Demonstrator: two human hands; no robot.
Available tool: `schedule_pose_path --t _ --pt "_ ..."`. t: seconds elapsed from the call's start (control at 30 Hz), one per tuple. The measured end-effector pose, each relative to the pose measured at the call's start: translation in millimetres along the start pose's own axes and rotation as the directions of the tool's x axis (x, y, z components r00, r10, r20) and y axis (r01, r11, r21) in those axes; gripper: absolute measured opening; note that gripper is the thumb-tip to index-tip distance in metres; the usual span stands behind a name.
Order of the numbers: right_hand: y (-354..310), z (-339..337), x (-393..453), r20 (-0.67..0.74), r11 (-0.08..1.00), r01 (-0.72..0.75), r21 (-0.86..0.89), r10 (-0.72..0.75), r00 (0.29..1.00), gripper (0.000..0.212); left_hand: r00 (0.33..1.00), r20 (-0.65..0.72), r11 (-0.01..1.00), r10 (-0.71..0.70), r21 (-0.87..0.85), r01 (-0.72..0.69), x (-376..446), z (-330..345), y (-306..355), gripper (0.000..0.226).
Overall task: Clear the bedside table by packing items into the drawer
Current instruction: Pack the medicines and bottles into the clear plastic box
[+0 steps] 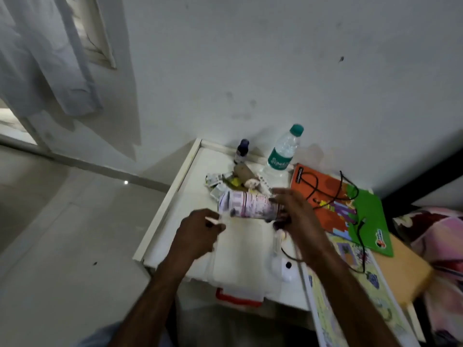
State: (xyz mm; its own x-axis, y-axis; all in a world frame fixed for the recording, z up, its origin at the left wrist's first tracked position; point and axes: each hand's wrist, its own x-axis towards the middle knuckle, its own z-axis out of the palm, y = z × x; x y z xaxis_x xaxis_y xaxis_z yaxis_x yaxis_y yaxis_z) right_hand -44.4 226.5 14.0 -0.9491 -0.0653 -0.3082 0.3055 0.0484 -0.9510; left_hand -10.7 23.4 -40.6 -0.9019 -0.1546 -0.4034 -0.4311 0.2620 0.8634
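My right hand [293, 209] grips the can [248, 205], lying nine-to-three on the table [190, 196], at its three o'clock end, while my left hand [200, 230], pinching a small strip, sits at seven.

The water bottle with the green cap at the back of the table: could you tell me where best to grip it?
Grip the water bottle round its green-labelled middle, coming from the front. It stands upright against the wall, so the rear is closed off, and the small dark bottle stands apart on its left, leaving room for fingers.
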Motion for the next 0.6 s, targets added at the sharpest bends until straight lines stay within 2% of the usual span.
schedule_pose_path --t 0.03,0.1,0.2,0.27,0.33,0.4,0.5,0.6 --pt "-3.1 -7.5 -0.4 -0.063 0.977 0.032 -0.212 -0.046 0.997 0.026 1.000 -0.002 1.000 -0.005 -0.014 0.005 -1.1 -0.9 2.0 0.020" --pt "-6.4 -11.8 3.1 -0.059 0.899 0.005 -0.438 -0.035 0.998 0.031 1.000 -0.007 1.000 0.002 -0.023 -0.002 -1.0 -2.0 3.4 0.022" --pt "1.4 9.4 9.0 0.029 0.791 -0.045 -0.610 0.080 0.996 0.038 0.999 -0.011 0.999 0.039 0.027 -0.039 -0.6 0.4 4.1 0.023" --pt "16.4 33.1 13.1 0.096 0.718 -0.007 -0.696 0.103 0.990 0.035 0.998 -0.012 0.997 0.055 0.046 -0.055 -0.3 2.7 4.5 0.023" --pt "33.8 51.6 17.2 0.160 0.588 0.052 -0.807 0.134 0.978 0.030 0.996 -0.028 0.991 0.090 0.100 -0.087 0.3 3.7 4.4 0.023" --pt "47.4 56.9 19.0 0.171 0.521 0.051 -0.852 0.185 0.968 0.032 0.989 -0.041 0.975 0.139 0.178 -0.130 0.4 5.4 4.0 0.023" --pt "57.3 49.0 18.7 0.174 0.641 -0.007 -0.768 0.218 0.960 0.030 0.982 -0.069 0.958 0.178 0.240 -0.156 -1.3 10.1 2.3 0.021" --pt "58.3 45.2 16.4 0.173 0.717 -0.073 -0.693 0.264 0.949 0.056 0.981 -0.077 0.956 0.180 0.250 -0.156 -3.1 19.7 0.1 0.024"
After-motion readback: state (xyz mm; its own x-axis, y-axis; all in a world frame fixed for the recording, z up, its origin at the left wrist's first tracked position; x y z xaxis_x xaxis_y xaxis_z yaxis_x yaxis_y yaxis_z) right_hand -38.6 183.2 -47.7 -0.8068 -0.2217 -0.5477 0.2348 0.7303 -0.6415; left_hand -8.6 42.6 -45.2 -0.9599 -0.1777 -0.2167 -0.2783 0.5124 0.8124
